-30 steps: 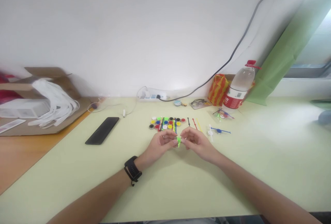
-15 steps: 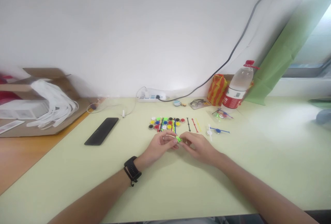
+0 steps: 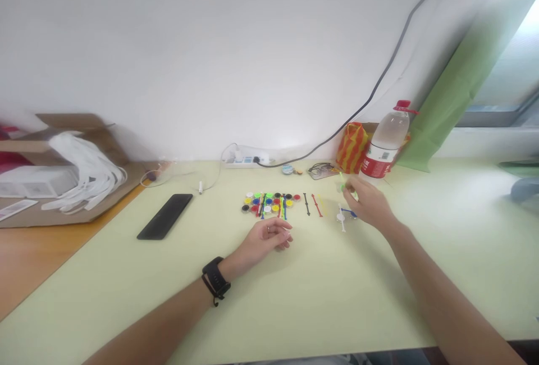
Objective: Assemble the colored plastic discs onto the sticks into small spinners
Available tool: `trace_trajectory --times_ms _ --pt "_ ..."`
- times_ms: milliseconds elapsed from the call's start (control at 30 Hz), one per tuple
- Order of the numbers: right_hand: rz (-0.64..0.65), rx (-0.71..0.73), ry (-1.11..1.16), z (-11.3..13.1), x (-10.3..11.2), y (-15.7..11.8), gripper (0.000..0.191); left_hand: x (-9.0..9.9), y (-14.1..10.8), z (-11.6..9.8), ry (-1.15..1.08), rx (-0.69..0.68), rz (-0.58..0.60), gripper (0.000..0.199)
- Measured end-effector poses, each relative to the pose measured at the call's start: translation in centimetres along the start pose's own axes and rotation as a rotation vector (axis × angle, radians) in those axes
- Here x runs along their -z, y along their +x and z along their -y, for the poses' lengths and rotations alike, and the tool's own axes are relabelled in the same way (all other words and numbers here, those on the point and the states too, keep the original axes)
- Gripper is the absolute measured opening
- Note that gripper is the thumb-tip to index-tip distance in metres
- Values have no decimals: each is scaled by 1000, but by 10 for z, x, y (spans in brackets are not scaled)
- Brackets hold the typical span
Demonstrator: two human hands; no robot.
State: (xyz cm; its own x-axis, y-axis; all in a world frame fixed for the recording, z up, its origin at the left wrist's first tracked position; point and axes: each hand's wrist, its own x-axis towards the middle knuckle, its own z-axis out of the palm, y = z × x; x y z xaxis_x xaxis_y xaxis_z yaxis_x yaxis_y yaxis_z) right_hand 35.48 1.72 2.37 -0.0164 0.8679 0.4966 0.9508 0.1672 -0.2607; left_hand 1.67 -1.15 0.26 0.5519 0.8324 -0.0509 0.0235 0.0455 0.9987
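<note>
My right hand (image 3: pixel 367 201) is closed in a pinch on a small bright green arrow spinner (image 3: pixel 342 186), slightly blurred, above the right side of the table. Just below it lie a white arrow spinner (image 3: pixel 341 217) and a blue arrow spinner (image 3: pixel 350 213), the blue one partly hidden by the hand. My left hand (image 3: pixel 267 237) rests with loosely curled fingers apart, and nothing shows in it. Beyond it are rows of coloured round discs (image 3: pixel 268 208), with several thin arrows lying across them. To their right lie a black arrow (image 3: pixel 306 204), a red arrow (image 3: pixel 316 205) and a yellow arrow.
A black phone (image 3: pixel 165 217) lies on the left of the table. Along the wall are a power strip (image 3: pixel 246 160), a small round tin (image 3: pixel 287 169), a striped bag (image 3: pixel 351 146) and a large bottle (image 3: pixel 385 143). An open cardboard box (image 3: pixel 80 213) stands at far left.
My right hand has moved right and away from me with the green arrow spinner, leaving my left hand. My left hand has stayed about in place, its fingers now free of the spinner.
</note>
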Motion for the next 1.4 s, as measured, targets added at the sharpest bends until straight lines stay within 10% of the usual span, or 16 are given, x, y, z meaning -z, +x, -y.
trace_trajectory --times_ms 200,367,533,900,1167,1400 --pt "382 -127 -176 -36 -7 -5 21 0 0 -1 15 0 0 35" --pt "267 -164 -95 -32 -1 -3 32 -2 -2 2 41 -31 -7 33" --pt "163 12 371 11 26 4 45 -5 -1 -12 196 -208 -158 28" --pt "321 143 1381 179 48 48 59 -36 58 -148 155 -639 -288 61" --pt "401 237 1540 201 30 56 35 -18 71 -143 117 -683 -527 78" --pt "541 321 1495 185 33 62 42 -4 78 -139 -68 -470 -320 83"
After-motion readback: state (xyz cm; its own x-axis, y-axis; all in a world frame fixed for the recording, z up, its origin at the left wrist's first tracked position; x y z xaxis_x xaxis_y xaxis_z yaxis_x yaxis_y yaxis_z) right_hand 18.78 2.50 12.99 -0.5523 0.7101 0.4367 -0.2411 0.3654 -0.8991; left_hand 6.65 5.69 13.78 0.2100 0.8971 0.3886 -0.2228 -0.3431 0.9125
